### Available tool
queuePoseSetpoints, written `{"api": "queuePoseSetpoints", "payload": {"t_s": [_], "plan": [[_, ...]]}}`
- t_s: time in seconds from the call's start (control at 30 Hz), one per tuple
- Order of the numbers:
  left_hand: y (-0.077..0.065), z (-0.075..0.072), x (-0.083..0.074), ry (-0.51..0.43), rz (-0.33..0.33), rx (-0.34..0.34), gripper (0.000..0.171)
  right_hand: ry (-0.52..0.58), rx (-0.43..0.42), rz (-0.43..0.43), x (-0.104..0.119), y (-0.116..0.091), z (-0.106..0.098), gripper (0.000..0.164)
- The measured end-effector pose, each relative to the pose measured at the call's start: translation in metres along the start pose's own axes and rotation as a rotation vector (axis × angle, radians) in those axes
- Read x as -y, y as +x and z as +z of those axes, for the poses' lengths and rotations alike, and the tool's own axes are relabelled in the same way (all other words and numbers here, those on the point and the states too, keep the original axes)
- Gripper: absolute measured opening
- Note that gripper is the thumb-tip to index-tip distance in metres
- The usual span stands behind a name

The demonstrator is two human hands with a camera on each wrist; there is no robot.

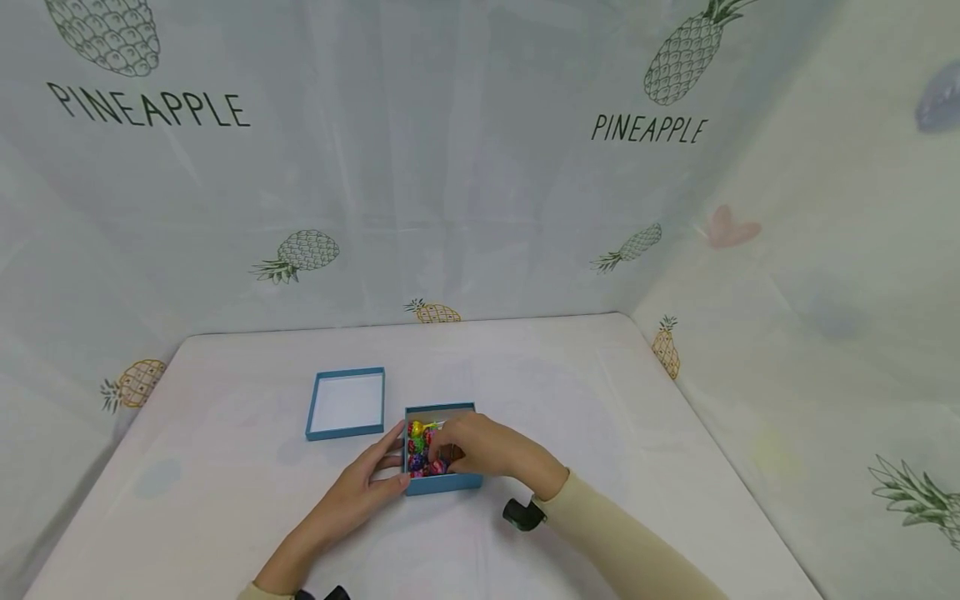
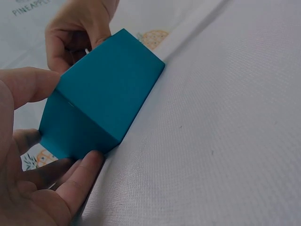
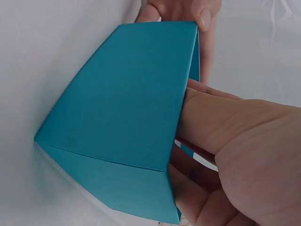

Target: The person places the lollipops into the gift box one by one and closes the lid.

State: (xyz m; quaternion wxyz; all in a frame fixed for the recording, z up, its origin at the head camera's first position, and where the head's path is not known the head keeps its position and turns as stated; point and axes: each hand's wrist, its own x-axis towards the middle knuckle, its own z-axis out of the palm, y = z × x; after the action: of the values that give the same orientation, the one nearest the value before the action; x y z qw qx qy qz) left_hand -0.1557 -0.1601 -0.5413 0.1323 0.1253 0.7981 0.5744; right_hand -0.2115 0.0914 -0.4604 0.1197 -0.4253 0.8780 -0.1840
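A blue open box (image 1: 444,483) stands on the table, holding several shiny, brightly wrapped sweets (image 1: 417,445) in yellow, green, purple and pink. My left hand (image 1: 367,482) holds the box's left side: its thumb touches the near left corner, and its fingers lie against the left wall. Inside the box, my right hand (image 1: 480,446) reaches down with bent fingers among the sweets. Those fingertips are hidden, so whether they pinch a sweet does not show. In the right wrist view, the box wall (image 3: 117,94) covers part of the right hand (image 3: 249,150).
A shallow blue-rimmed lid (image 1: 347,433) with a white inside lies behind and left of the box. White cloth covers the table (image 1: 562,383). A pineapple-print curtain (image 1: 450,167) hangs at the back and sides.
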Motion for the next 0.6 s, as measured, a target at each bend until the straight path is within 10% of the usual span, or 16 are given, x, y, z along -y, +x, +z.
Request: {"api": "queuePoseSetpoints", "payload": {"t_s": [0.4,0.6], "plan": [[0.002,0.003,-0.003,0.012,-0.022,-0.011,0.080,0.063,0.006,-0.027,-0.003,-0.009,-0.011,0.023],[-0.001,-0.002,-0.004,0.038,-0.040,-0.031,0.081,0.104,-0.138,-0.009,-0.009,-0.014,-0.022,0.019]]}}
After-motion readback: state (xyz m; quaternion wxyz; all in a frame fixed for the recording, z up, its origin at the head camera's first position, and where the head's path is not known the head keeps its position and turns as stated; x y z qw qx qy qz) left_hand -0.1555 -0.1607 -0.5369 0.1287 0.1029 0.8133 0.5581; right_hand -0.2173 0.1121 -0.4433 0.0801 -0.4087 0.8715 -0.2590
